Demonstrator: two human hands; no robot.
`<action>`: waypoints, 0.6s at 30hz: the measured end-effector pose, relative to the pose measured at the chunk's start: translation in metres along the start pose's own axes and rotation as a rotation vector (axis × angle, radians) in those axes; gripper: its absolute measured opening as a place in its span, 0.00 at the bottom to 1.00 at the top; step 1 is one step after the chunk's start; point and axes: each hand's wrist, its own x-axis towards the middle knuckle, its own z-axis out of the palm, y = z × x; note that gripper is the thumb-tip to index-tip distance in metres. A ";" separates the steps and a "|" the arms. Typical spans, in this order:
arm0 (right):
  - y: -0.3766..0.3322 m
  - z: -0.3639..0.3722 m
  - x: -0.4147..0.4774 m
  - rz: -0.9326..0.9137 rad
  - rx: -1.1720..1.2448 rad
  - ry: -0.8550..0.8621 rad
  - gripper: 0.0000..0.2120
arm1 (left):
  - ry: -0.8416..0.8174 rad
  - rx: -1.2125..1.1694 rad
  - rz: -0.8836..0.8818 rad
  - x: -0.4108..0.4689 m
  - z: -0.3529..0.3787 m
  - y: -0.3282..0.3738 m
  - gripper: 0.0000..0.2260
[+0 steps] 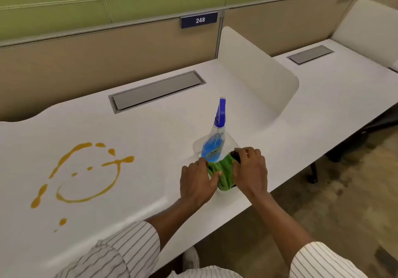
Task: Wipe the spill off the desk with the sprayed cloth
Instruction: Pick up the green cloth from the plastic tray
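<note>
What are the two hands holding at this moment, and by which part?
Both hands hold the green cloth: the left hand grips its left end, the right hand its right end, beside the spray bottle.

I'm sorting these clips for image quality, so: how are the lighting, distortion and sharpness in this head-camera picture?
Head view: soft, even indoor light, with only faint shadows under the hands and the spray bottle; wide-angle bending curves the desk edge and the partitions; the number plate reads clearly, while the far plate at top right is blurred; the orange spill and green cloth are sharp; no strong glare.
</note>
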 end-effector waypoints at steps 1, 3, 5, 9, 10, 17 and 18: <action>0.003 -0.001 0.003 0.010 -0.023 -0.022 0.14 | -0.009 0.007 -0.014 0.002 0.001 0.001 0.21; 0.006 0.000 0.006 0.019 -0.066 -0.073 0.14 | -0.022 0.035 -0.027 0.005 0.004 0.002 0.22; 0.006 -0.001 0.008 -0.005 -0.117 -0.130 0.16 | -0.055 0.057 -0.043 0.008 0.004 0.005 0.21; 0.003 0.001 0.007 -0.040 -0.196 -0.178 0.20 | -0.112 0.091 -0.106 0.017 0.006 0.008 0.20; 0.002 0.002 0.008 -0.039 -0.209 -0.187 0.20 | -0.118 0.096 -0.114 0.021 0.006 0.008 0.19; -0.003 0.004 0.014 0.049 -0.152 -0.182 0.16 | -0.086 0.036 -0.207 0.038 0.004 0.014 0.21; -0.003 0.002 0.015 0.067 -0.138 -0.173 0.16 | -0.073 0.006 -0.220 0.039 0.004 0.016 0.23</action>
